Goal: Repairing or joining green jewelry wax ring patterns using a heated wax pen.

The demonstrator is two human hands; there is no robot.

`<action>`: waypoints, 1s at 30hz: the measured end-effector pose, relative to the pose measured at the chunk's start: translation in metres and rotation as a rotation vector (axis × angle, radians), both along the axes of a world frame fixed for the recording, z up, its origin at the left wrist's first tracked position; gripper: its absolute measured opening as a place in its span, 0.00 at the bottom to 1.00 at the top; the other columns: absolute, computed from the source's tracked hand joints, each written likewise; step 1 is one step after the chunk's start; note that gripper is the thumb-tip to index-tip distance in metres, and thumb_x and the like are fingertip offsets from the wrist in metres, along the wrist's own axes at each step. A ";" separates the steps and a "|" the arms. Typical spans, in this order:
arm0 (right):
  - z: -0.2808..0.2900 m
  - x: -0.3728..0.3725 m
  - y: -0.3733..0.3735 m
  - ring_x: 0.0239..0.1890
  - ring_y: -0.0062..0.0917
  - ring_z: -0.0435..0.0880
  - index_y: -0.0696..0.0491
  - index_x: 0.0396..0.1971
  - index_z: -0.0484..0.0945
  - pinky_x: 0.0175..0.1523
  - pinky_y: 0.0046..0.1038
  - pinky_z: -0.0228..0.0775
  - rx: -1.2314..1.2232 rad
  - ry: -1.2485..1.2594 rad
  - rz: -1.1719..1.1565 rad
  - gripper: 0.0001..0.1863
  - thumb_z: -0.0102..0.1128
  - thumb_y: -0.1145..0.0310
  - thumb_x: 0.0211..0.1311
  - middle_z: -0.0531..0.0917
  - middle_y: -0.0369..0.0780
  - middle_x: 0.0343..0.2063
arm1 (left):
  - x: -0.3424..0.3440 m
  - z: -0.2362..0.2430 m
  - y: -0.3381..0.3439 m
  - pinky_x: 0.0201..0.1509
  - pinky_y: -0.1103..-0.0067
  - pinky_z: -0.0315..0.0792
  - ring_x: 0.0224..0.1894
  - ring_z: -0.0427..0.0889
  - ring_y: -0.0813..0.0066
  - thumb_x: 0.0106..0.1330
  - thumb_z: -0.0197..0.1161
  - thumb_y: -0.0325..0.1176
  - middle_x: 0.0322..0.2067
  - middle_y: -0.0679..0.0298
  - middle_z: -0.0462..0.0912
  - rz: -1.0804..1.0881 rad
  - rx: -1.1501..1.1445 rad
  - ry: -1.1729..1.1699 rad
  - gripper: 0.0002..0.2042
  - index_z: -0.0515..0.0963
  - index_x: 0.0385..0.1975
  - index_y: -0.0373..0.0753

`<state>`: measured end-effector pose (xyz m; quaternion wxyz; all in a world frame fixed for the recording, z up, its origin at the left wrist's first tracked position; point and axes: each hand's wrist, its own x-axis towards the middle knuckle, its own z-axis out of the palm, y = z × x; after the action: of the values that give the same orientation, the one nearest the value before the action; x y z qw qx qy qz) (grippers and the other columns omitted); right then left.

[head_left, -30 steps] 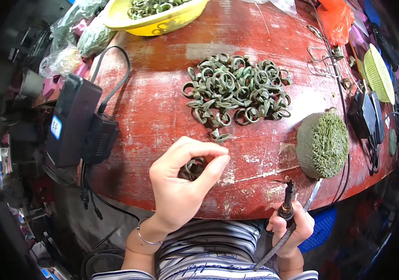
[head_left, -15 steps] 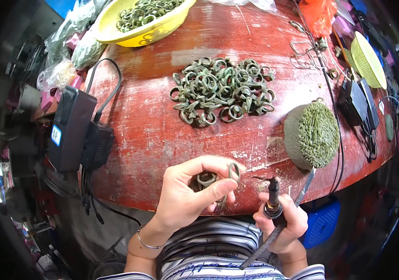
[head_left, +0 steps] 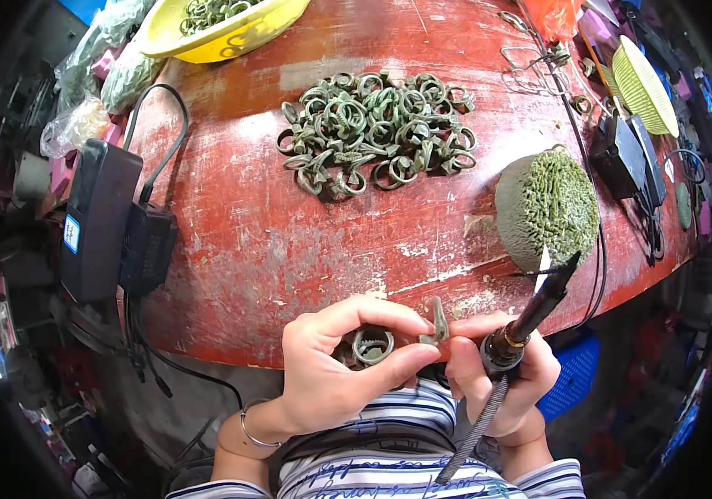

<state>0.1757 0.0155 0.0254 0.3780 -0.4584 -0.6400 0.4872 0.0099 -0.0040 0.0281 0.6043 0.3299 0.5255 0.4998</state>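
Note:
My left hand point(head_left: 331, 358) pinches a grey-green ring point(head_left: 439, 320) between thumb and forefinger, turned nearly edge-on. Several more rings point(head_left: 372, 345) lie curled in that palm. Close beside it, my right hand point(head_left: 510, 374) grips a black pen-shaped tool point(head_left: 539, 314) with a brass-coloured collar, its tapered end slanting up and away to the right. The same hand holds a thin rod with a textured grip point(head_left: 474, 428), whose pale blade point(head_left: 545, 266) shows partly behind the black tool. The right fingertips meet the pinched ring; exact contact is hard to make out.
A heap of similar rings point(head_left: 373, 133) lies mid-table, and a yellow basin point(head_left: 239, 40) holds more at the far left. On the right are a rough green round block point(head_left: 547, 208), black adapters point(head_left: 620, 158) and a pale basket point(head_left: 645, 87). Black power boxes point(head_left: 100, 220) with cables stand left.
My right hand has come up and left to the pinched ring, which has turned edge-on. The black tool now tilts up to the right. The whole view has shifted slightly.

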 end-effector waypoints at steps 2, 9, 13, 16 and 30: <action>0.000 0.000 0.000 0.25 0.22 0.81 0.62 0.36 0.73 0.29 0.20 0.71 0.016 -0.012 0.009 0.14 0.63 0.80 0.47 0.81 0.44 0.26 | 0.001 -0.003 -0.001 0.31 0.86 0.72 0.27 0.78 0.83 0.49 0.68 0.23 0.28 0.62 0.82 0.017 0.026 0.001 0.09 0.79 0.30 0.32; -0.001 0.014 -0.004 0.20 0.22 0.78 0.58 0.40 0.75 0.25 0.18 0.69 0.087 -0.245 0.066 0.22 0.70 0.69 0.42 0.78 0.41 0.22 | 0.004 -0.013 -0.004 0.32 0.85 0.73 0.28 0.80 0.80 0.49 0.69 0.23 0.27 0.60 0.82 0.089 0.068 0.168 0.08 0.79 0.29 0.32; -0.008 0.028 -0.016 0.17 0.22 0.77 0.58 0.38 0.76 0.23 0.20 0.68 0.103 -0.316 0.023 0.22 0.70 0.63 0.43 0.77 0.39 0.20 | 0.003 -0.016 -0.003 0.32 0.85 0.73 0.28 0.80 0.80 0.49 0.69 0.23 0.27 0.59 0.82 0.072 0.106 0.164 0.09 0.78 0.29 0.31; -0.011 0.029 -0.017 0.17 0.23 0.77 0.58 0.34 0.76 0.23 0.20 0.69 0.081 -0.341 -0.009 0.19 0.69 0.64 0.44 0.77 0.39 0.20 | 0.003 -0.020 0.001 0.20 0.85 0.72 0.20 0.78 0.77 0.50 0.64 0.17 0.21 0.55 0.78 0.037 0.220 0.169 0.07 0.72 0.26 0.29; -0.018 0.032 -0.018 0.16 0.24 0.77 0.58 0.31 0.75 0.22 0.21 0.68 0.109 -0.366 -0.044 0.17 0.67 0.62 0.46 0.77 0.39 0.18 | -0.002 -0.013 -0.001 0.18 0.87 0.69 0.18 0.76 0.80 0.54 0.65 0.24 0.21 0.57 0.79 0.081 0.034 -0.063 0.08 0.74 0.29 0.29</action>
<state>0.2080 -0.0021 0.0074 0.2902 -0.5321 -0.7134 0.3519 0.0080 -0.0046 0.0149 0.5940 0.3024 0.5108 0.5429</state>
